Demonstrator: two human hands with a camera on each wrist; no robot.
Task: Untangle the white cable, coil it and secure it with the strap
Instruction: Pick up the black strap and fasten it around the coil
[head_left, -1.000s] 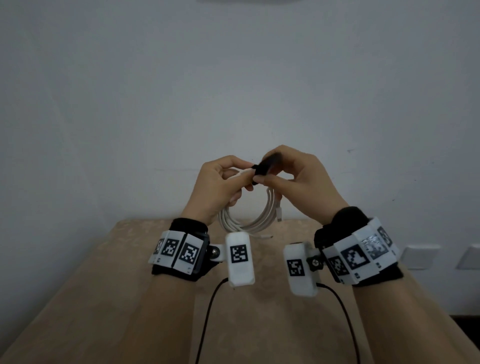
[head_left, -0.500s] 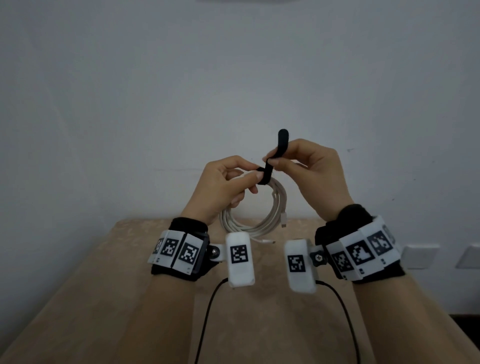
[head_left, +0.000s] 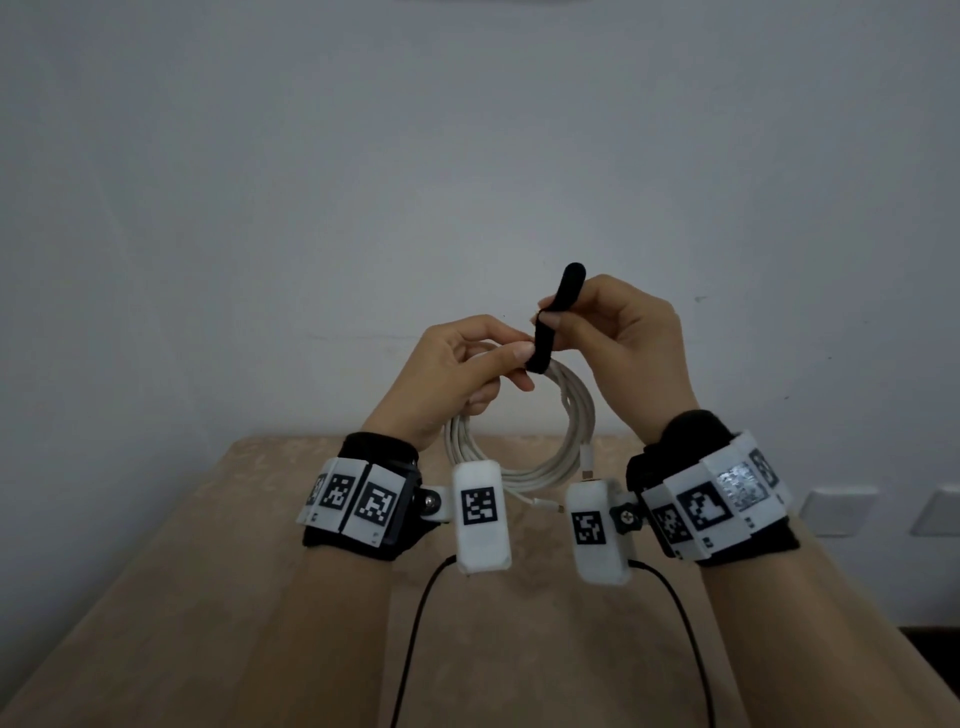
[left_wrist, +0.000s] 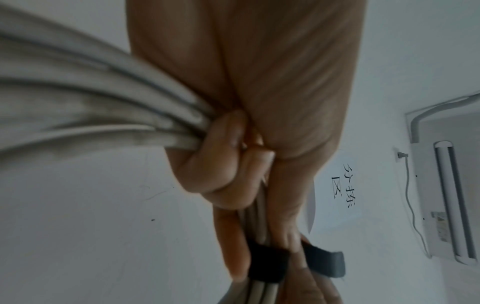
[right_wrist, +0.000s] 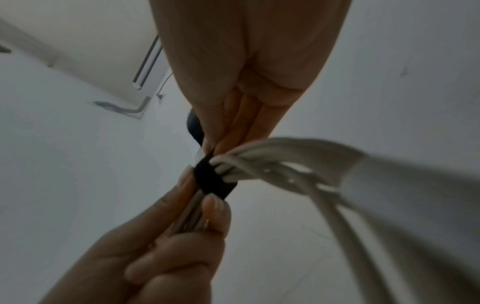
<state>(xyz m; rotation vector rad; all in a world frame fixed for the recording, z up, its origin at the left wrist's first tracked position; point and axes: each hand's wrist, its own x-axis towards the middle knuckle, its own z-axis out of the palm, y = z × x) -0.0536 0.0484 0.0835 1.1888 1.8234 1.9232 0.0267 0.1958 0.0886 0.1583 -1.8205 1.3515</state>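
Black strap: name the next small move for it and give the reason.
Probably the right hand should fold the free tail of the black strap down over the wrapped band and press it shut. The tail stands up loose above the white cable coil, while the left hand pinches the bundled strands beside the band.

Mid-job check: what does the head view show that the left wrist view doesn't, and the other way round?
Only the head view shows the whole hanging coil of white cable, its loose connector ends, the table below and the strap tail sticking up from the right hand. Only the left wrist view shows the strap band wrapped round the bunched strands. Both show the left hand gripping the cable.
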